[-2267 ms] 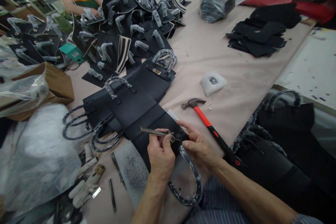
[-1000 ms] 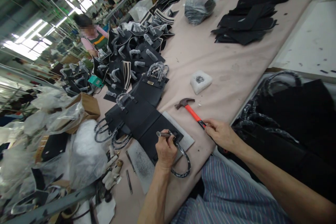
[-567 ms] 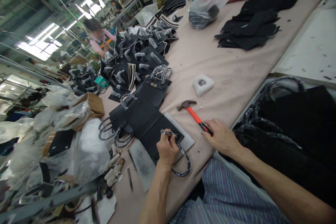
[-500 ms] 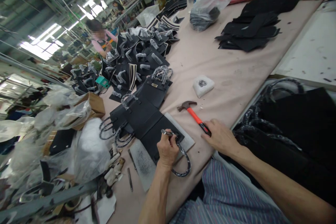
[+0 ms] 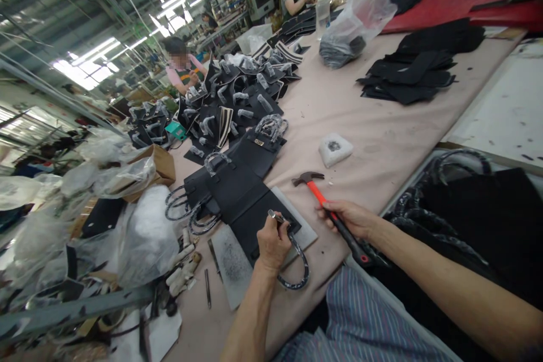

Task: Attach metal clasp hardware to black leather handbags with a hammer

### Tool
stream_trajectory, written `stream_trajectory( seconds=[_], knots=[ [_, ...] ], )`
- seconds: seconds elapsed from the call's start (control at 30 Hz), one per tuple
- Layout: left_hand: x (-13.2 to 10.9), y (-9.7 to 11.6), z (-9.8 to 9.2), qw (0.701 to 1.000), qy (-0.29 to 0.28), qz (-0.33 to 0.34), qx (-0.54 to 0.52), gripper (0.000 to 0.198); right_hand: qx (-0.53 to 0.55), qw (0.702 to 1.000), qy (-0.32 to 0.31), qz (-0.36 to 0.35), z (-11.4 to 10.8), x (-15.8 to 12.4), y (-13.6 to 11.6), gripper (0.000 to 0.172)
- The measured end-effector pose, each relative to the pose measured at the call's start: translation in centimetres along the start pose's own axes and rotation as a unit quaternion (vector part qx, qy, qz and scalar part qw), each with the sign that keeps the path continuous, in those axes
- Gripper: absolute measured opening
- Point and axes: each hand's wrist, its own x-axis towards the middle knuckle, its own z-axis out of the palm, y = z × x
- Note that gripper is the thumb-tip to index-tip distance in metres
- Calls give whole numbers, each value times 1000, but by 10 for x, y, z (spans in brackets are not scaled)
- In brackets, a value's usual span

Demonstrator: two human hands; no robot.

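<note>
My left hand [image 5: 274, 243] grips a slim metal punch [image 5: 274, 216], its tip set on a black leather handbag panel [image 5: 250, 195] near the base of a plastic-wrapped handle [image 5: 298, 255]. The panel lies flat on a grey slab [image 5: 306, 232]. My right hand [image 5: 348, 218] is closed around the black grip of a claw hammer [image 5: 317, 194], which has an orange-red shaft. The hammer's steel head points away from me, beside the slab.
Several black bag parts with wrapped handles crowd the table's far end, and black leather pieces [image 5: 407, 76] lie stacked at right. A white block [image 5: 335, 150] sits nearby. Plastic bags and a cardboard box [image 5: 159, 164] are at left. Finished black bags [image 5: 466, 209] lie right, and a co-worker [image 5: 182, 70] sits beyond.
My right hand has closed around the hammer's grip and raised it slightly. My left hand keeps the punch on the panel. The whole view has shifted slightly as my head moved.
</note>
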Motion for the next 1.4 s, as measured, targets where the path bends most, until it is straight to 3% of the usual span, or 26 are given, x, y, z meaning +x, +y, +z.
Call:
stream_trajectory(
  seconds=[0.2,0.4,0.6,0.77,0.93,1.13,1.23,1.4],
  knots=[
    [2,1,-4,999,14,-36,-31,15,1,998,42,56,10,4,-2,23],
    [1,0,-6,993,-20,-86,-73,18,-14,997,68,34,17,5,7,23],
    [5,4,-11,980,-12,-139,-144,20,-18,997,79,8,18,10,10,17],
    [7,1,-15,942,2,-241,-234,23,-32,996,85,1,20,10,10,18],
    [6,1,-13,912,28,-286,-293,27,-47,995,87,-3,19,11,12,21],
    [6,5,-16,846,54,-385,-365,44,-66,994,88,-3,17,13,16,28],
    [4,4,-17,839,56,-389,-377,44,-70,994,86,-4,16,15,18,29],
    [5,5,-15,868,50,-339,-360,31,-69,994,88,-11,16,17,21,24]
  ],
)
